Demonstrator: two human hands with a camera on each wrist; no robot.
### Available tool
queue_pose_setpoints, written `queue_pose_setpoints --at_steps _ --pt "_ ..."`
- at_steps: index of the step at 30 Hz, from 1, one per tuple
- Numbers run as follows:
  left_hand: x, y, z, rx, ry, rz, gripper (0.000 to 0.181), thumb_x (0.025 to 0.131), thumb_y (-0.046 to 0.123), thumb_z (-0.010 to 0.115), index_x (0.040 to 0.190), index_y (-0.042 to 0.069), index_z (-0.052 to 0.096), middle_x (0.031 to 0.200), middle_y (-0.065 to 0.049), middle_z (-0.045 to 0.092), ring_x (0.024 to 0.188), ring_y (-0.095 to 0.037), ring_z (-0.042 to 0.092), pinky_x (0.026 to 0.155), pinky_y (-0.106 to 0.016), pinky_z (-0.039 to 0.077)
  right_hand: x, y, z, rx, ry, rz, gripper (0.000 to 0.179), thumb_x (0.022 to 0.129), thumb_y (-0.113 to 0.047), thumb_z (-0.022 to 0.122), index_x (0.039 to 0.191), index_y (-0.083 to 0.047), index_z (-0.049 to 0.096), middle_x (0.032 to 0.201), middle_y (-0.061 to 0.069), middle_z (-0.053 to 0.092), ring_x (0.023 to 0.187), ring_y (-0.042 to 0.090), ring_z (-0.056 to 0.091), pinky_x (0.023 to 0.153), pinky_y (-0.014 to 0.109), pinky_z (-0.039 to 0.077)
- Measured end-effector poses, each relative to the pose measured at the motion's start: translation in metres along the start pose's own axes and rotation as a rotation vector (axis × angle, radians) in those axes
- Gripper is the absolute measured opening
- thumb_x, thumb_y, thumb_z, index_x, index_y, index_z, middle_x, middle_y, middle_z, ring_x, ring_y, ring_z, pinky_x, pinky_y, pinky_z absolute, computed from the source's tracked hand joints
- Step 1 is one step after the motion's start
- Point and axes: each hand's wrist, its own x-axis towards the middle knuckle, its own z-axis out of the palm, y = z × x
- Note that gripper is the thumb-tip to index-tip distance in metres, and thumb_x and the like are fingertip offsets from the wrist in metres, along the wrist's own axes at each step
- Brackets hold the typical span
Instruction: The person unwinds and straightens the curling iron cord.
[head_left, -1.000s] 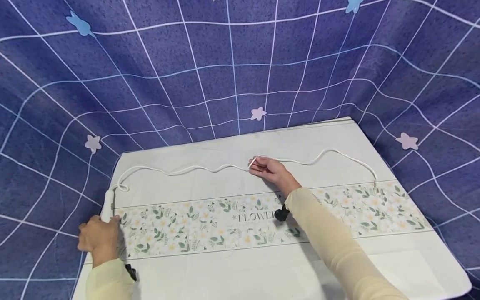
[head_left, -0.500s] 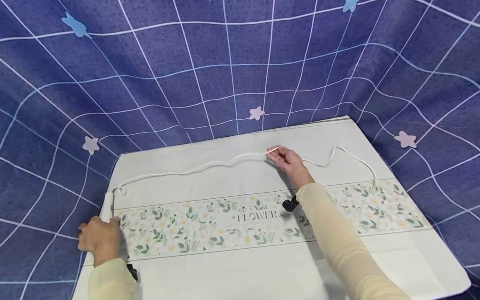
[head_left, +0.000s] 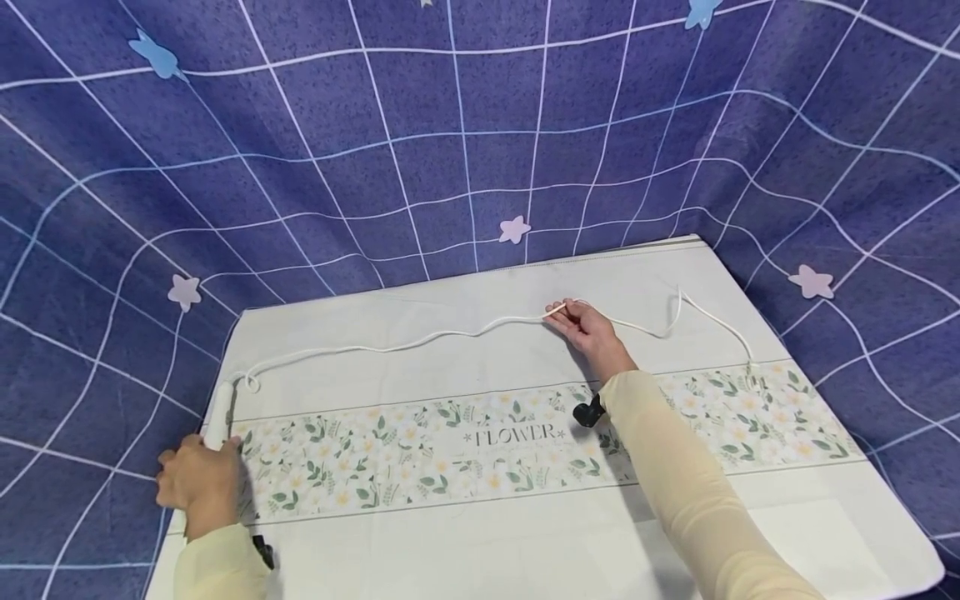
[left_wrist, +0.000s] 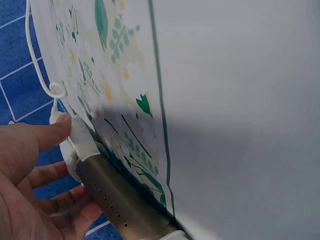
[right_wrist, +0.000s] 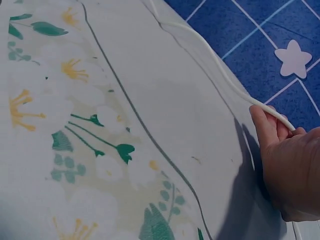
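At the table's left edge my left hand (head_left: 197, 479) grips a hair styling iron with a white handle (head_left: 219, 412). In the left wrist view its bronze barrel (left_wrist: 120, 195) shows a row of small holes; thumb and fingers lie around the white part. A white cord (head_left: 360, 348) leaves the handle with a small loop and runs wavily across the back of the table. Right of the middle, my right hand (head_left: 588, 333) pinches this cord between thumb and fingers. Beyond that hand the cord bends up to a sharp peak and drops to its end (head_left: 753, 379) on the floral band.
A white table cover (head_left: 450, 550) carries a floral band (head_left: 345, 467) lettered FLOWER. Blue grid-patterned curtain (head_left: 420, 100) with stars surrounds the back and sides of the table.
My right hand has moved to the right with the cord. The stretch toward the iron is straighter, and the stretch beyond the hand has bunched into a peak. My left hand stays put.
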Motion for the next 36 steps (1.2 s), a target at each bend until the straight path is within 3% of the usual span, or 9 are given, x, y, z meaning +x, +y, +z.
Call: queue_pose_setpoints --at_steps 7,13,17,24,28,31,36 --pt "-0.002 0.002 -0.001 -0.029 0.010 -0.005 0.061 0.094 0.041 0.054 0.134 -0.003 0.043 0.127 -0.040 0.033 0.115 -0.061 0.037 0.086 -0.069 0.032 0.001 0.003 -0.001 -0.069 0.009 -0.012 0.044 0.104 -0.005 0.033 0.146 -0.001 0.022 0.156 0.019 0.020 0.141 0.029 0.027 0.111 0.046 0.025" --pt "-0.002 0.002 0.002 -0.030 0.029 -0.003 0.060 0.093 0.039 0.056 0.133 -0.004 0.043 0.126 -0.040 0.033 0.115 -0.061 0.036 0.085 -0.069 0.032 0.001 0.003 -0.005 -0.135 0.025 -0.007 0.034 0.104 -0.004 0.033 0.137 0.002 0.031 0.154 0.021 0.022 0.138 0.031 0.031 0.110 0.048 0.027" --pt "-0.003 0.000 0.003 -0.041 0.051 0.000 0.059 0.093 0.038 0.057 0.132 -0.004 0.044 0.127 -0.041 0.033 0.115 -0.061 0.036 0.086 -0.069 0.031 0.000 0.003 -0.007 -0.208 0.034 -0.014 0.037 0.104 -0.005 0.034 0.139 0.005 0.032 0.148 0.024 0.033 0.136 0.033 0.034 0.108 0.048 0.032" --pt "-0.004 0.000 0.004 -0.044 0.057 0.009 0.060 0.092 0.035 0.059 0.132 -0.007 0.043 0.127 -0.042 0.033 0.117 -0.061 0.035 0.088 -0.070 0.031 -0.006 0.001 -0.006 -0.273 0.089 -0.017 0.041 0.102 -0.003 0.040 0.142 0.007 0.033 0.111 0.027 0.063 0.133 0.037 0.038 0.104 0.048 0.037" --pt "-0.005 0.002 0.004 -0.048 0.053 0.012 0.062 0.092 0.035 0.059 0.133 -0.008 0.042 0.128 -0.042 0.032 0.118 -0.061 0.033 0.089 -0.070 0.030 -0.011 -0.003 -0.003 -0.341 0.144 -0.016 0.044 0.100 -0.003 0.046 0.142 0.005 0.037 0.089 0.019 0.068 0.129 0.037 0.043 0.099 0.047 0.042" --pt "-0.006 0.002 0.003 -0.052 0.053 0.015 0.062 0.092 0.035 0.059 0.133 -0.008 0.042 0.128 -0.042 0.032 0.119 -0.061 0.033 0.089 -0.070 0.030 -0.015 -0.007 -0.002 -0.374 0.171 -0.007 0.043 0.099 -0.004 0.049 0.140 0.004 0.040 0.087 0.018 0.069 0.127 0.038 0.044 0.097 0.047 0.044" --pt "-0.007 0.003 0.003 -0.055 0.064 0.014 0.061 0.092 0.035 0.059 0.131 -0.009 0.043 0.128 -0.042 0.032 0.118 -0.061 0.033 0.088 -0.070 0.030 -0.020 -0.017 -0.002 -0.351 0.184 0.003 0.038 0.101 -0.009 0.046 0.136 0.005 0.042 0.098 0.022 0.068 0.128 0.038 0.042 0.098 0.048 0.042"
